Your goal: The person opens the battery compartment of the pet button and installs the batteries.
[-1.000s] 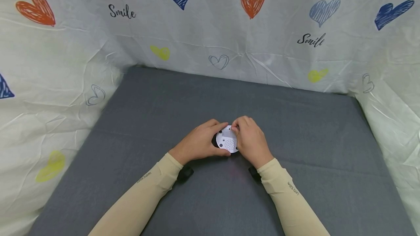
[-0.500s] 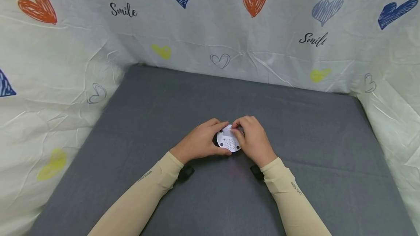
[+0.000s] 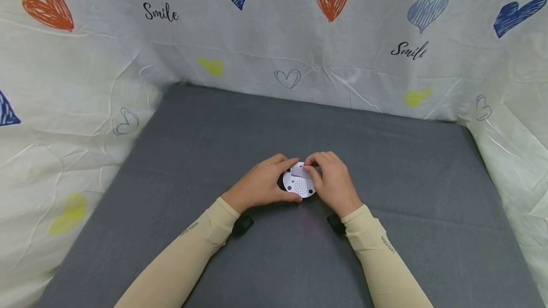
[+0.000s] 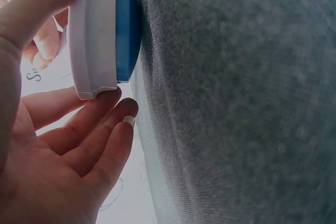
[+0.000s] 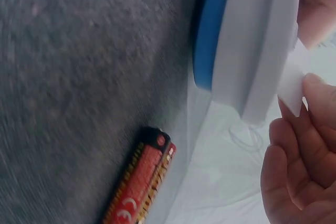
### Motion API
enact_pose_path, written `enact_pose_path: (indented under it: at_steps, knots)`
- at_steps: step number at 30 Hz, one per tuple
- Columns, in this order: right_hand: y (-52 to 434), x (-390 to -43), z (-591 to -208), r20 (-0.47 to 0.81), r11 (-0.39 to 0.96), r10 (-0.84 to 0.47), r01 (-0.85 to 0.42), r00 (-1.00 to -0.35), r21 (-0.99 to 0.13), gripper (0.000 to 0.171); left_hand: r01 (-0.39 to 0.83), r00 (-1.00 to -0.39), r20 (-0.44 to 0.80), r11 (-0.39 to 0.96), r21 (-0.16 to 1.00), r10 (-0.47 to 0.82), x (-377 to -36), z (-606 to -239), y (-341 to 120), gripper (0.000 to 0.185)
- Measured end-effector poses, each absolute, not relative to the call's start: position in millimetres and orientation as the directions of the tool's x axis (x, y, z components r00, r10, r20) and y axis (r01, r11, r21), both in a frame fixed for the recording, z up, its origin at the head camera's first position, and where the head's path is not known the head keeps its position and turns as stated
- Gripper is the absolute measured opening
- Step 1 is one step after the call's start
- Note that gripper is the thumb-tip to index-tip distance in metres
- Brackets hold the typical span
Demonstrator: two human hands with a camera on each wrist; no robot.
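A round white device (image 3: 301, 187) with small black feet and a patch of speaker holes lies upside down on the grey cloth. Its blue domed side (image 4: 127, 32) faces the table in both wrist views. My left hand (image 3: 264, 185) grips the device by its rim, thumb on the near side and fingers on the far side. With thumb and forefinger my right hand (image 3: 335, 182) pinches a thin white battery cover (image 5: 292, 85) at the device's flat underside. The cover stands tilted there, and its inner end is hidden.
Red and black batteries (image 5: 137, 184) lie on the cloth below the device in the right wrist view. Grey cloth (image 3: 239, 122) covers the table. White sheets (image 3: 364, 61) printed with hearts hang at the back and sides.
My right hand has shifted slightly to the right and pulled back from the device, with the cover lifting between its fingertips. The left hand holds the device in nearly the same place.
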State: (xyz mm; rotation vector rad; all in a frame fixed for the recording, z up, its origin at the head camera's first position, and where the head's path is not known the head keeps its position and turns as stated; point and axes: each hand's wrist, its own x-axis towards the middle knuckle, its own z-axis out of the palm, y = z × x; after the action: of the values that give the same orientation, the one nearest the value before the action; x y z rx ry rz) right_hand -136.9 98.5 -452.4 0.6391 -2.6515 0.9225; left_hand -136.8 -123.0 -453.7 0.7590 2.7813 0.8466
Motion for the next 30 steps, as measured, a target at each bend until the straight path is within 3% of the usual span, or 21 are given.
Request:
enact_pose_path:
  at_steps: [7,19,30]
  knots:
    - [126.6,-137.1,-441.4,0.322,0.757,-0.242,-0.386,-0.915,-0.527,0.005,0.418,-0.868,0.007,0.724,0.549,0.496,-138.6,-452.5,-119.3,0.099]
    - [238.8,-120.2,-455.6,0.097,0.841,-0.095,-0.132,-0.991,-0.525,0.005,0.392,-0.879,-0.004,0.727,0.564,0.477,-135.2,-456.5,-124.5,0.098]
    - [267.5,-111.8,-467.5,0.056,0.86,-0.086,-0.103,-0.995,-0.5,0.005,0.378,-0.882,-0.028,0.741,0.555,0.47,-138.4,-455.4,-120.5,0.098]
